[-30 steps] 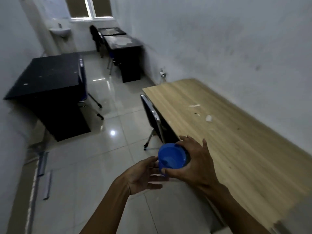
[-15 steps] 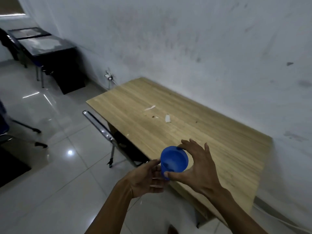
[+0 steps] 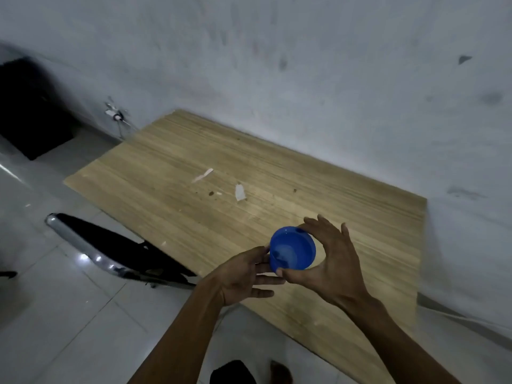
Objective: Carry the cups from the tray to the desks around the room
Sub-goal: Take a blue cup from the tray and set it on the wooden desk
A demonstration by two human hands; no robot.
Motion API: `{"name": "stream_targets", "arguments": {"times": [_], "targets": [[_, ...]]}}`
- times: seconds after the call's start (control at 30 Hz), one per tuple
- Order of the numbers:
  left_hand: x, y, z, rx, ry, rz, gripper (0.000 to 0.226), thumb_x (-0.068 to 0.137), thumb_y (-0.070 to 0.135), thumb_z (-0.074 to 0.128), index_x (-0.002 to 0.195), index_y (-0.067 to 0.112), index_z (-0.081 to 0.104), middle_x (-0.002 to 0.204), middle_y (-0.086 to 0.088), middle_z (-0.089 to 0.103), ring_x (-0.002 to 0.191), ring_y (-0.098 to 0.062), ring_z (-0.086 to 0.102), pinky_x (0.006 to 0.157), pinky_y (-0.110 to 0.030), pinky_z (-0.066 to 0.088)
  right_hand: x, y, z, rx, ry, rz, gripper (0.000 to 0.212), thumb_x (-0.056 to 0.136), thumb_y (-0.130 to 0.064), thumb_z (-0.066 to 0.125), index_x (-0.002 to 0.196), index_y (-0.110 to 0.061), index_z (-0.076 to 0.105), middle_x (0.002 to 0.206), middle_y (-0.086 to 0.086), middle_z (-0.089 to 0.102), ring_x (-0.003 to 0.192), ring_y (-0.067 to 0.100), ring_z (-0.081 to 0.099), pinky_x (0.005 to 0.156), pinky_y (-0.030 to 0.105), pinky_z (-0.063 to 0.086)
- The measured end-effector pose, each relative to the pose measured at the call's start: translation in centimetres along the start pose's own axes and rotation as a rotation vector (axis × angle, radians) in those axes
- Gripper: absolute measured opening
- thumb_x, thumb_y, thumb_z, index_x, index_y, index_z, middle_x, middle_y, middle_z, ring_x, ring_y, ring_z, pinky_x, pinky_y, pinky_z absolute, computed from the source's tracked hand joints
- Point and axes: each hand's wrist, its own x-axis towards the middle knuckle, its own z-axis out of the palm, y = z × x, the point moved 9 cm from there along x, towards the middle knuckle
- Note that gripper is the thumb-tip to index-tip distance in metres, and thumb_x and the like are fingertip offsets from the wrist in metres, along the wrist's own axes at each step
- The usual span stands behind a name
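Observation:
A blue plastic cup (image 3: 292, 248) is held upright over the near part of a light wooden desk (image 3: 194, 206) that stands against the wall. My right hand (image 3: 331, 263) grips the cup's rim and side from the right, thumb at the front. My left hand (image 3: 243, 275) touches the cup's lower left side with its fingers spread underneath. The cup's base is hidden by my hands, so I cannot tell whether it touches the desk. No tray is in view.
A black chair with a chrome frame (image 3: 110, 253) is pushed against the desk's left edge. Paper scraps (image 3: 240, 192) and crumbs lie mid-desk. A dark desk (image 3: 30, 112) stands at the far left. A wall socket with a cable (image 3: 115, 113) sits behind the desk corner. The floor is white tile.
The view has swung right and closer to the wooden desk, and the far desks and window have left the frame. Both hands with the cup now hang over the desktop instead of the floor.

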Motion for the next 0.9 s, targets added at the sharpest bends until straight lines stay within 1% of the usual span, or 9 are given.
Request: {"name": "stream_targets", "arguments": {"times": [0.13, 0.27, 0.37, 0.47, 0.6, 0.7, 0.77, 0.83, 0.9], "targets": [[2.9, 0.8, -0.7, 0.059, -0.052, -0.062, 0.04, 0.094, 0.047, 0.048, 0.113, 0.017, 0.065, 0.109, -0.003, 0.072, 0.11, -0.023, 0.066, 0.093, -0.044, 0.049, 0.7, 2.1, 0.7, 0.009, 0.062, 0.079, 0.085, 0.048, -0.058, 0.088, 0.121, -0.026, 0.062, 0.125, -0.022, 0.05, 0.14, 0.01, 0.033, 0.117, 0.037, 0.002], [4.7, 1.6, -1.7, 0.115, -0.088, -0.138, 0.036, 0.093, 0.046, 0.051, 0.11, 0.019, 0.066, 0.109, -0.004, 0.072, 0.108, -0.024, 0.067, 0.09, -0.043, 0.049, 1.0, 3.3, 1.8, -0.008, 0.113, 0.171, 0.084, 0.048, -0.052, 0.091, 0.121, -0.023, 0.063, 0.13, -0.008, 0.06, 0.14, 0.016, 0.037, 0.117, 0.038, 0.005], [5.8, 1.8, -2.8, 0.177, -0.08, -0.19, 0.038, 0.093, 0.046, 0.051, 0.115, 0.019, 0.066, 0.112, -0.003, 0.072, 0.106, -0.022, 0.068, 0.092, -0.043, 0.05, 0.9, 3.8, 3.2, 0.003, 0.137, 0.229, 0.078, 0.051, -0.046, 0.092, 0.12, -0.024, 0.063, 0.123, -0.013, 0.061, 0.138, 0.018, 0.041, 0.116, 0.042, 0.009], [6.6, 1.9, -4.0, 0.247, -0.052, -0.223, 0.036, 0.093, 0.044, 0.052, 0.118, 0.022, 0.066, 0.119, 0.001, 0.07, 0.109, -0.02, 0.066, 0.097, -0.045, 0.047, 0.4, 4.8, 4.8, 0.006, 0.151, 0.306, 0.078, 0.052, -0.047, 0.09, 0.121, -0.024, 0.061, 0.125, -0.012, 0.062, 0.138, 0.017, 0.041, 0.117, 0.047, 0.012], [7.5, 2.3, -5.5, 0.284, -0.02, -0.239, 0.036, 0.092, 0.047, 0.054, 0.12, 0.026, 0.063, 0.124, 0.007, 0.065, 0.119, -0.016, 0.056, 0.1, -0.044, 0.041, -0.5, 5.8, 6.8, -0.005, 0.158, 0.373, 0.08, 0.051, -0.053, 0.088, 0.121, -0.029, 0.059, 0.12, -0.026, 0.052, 0.135, 0.014, 0.042, 0.115, 0.045, 0.012], [7.9, 2.6, -6.4, 0.306, -0.014, -0.237, 0.038, 0.092, 0.047, 0.055, 0.12, 0.022, 0.063, 0.123, 0.006, 0.066, 0.117, -0.015, 0.057, 0.1, -0.044, 0.041, -1.4, 6.8, 8.1, -0.004, 0.159, 0.429, 0.08, 0.052, -0.049, 0.09, 0.122, -0.028, 0.059, 0.12, -0.022, 0.057, 0.132, 0.017, 0.047, 0.116, 0.049, 0.014], [7.9, 2.7, -6.8, 0.32, -0.022, -0.228, 0.036, 0.093, 0.046, 0.054, 0.118, 0.022, 0.063, 0.12, 0.006, 0.068, 0.115, -0.015, 0.059, 0.1, -0.043, 0.042, -1.9, 7.4, 8.8, 0.013, 0.171, 0.459, 0.08, 0.052, -0.045, 0.091, 0.123, -0.026, 0.06, 0.12, -0.018, 0.06, 0.124, 0.012, 0.052, 0.115, 0.047, 0.014], [7.8, 2.7, -6.8, 0.327, -0.052, -0.224, 0.034, 0.094, 0.046, 0.052, 0.117, 0.024, 0.064, 0.118, 0.007, 0.069, 0.113, -0.015, 0.061, 0.1, -0.043, 0.043, -2.4, 7.8, 9.3, 0.03, 0.183, 0.481, 0.08, 0.052, -0.042, 0.093, 0.124, -0.025, 0.06, 0.117, -0.02, 0.058, 0.115, 0.003, 0.052, 0.114, 0.043, 0.013], [7.7, 2.5, -6.6, 0.341, -0.09, -0.224, 0.035, 0.095, 0.047, 0.05, 0.119, 0.025, 0.063, 0.118, 0.009, 0.069, 0.114, -0.015, 0.061, 0.1, -0.042, 0.044, -2.7, 8.2, 9.7, 0.048, 0.187, 0.501, 0.079, 0.053, -0.04, 0.093, 0.123, -0.025, 0.06, 0.116, -0.022, 0.057, 0.112, 0.0, 0.05, 0.113, 0.04, 0.012]]}}
